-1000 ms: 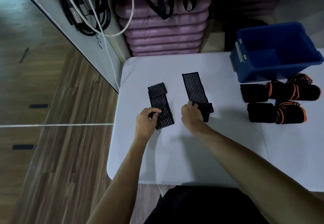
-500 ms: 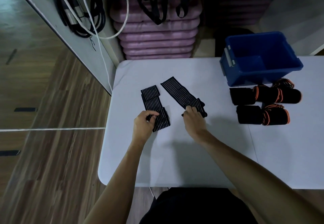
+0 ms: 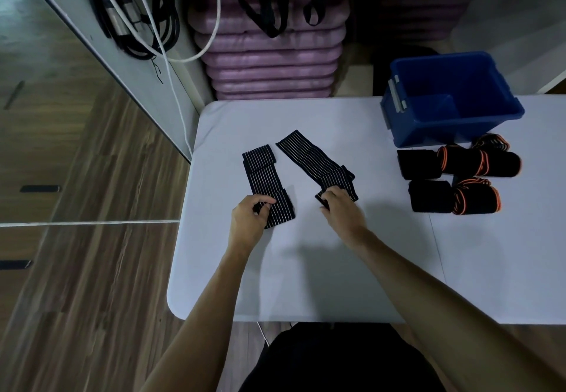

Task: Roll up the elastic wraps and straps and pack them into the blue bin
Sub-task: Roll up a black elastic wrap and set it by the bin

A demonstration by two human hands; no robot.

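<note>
1. white table [image 3: 306, 269]: one, carries everything; wood floor on its left
2. blue bin [image 3: 453, 97]: one, at the table's far right edge, looks empty, nothing packed yet
3. orange-trimmed black wraps [image 3: 453, 177]: about four rolled bundles just in front of the bin, exact count unclear where they overlap
4. striped elastic wraps: two, flat near the table's left-centre, close together, not touching; left wrap [image 3: 266, 180] roughly straight, right wrap [image 3: 312, 158] angled
5. left hand [image 3: 248, 220]: fingers curled, pinching the left wrap's near end
6. right hand [image 3: 340, 207]: fingers curled over the right wrap's near end, gripping it
7. Risk, my guess: starting two rolls at once, elastic springs back and a roll goes loose or crooked, or the far end skews and slides
</note>
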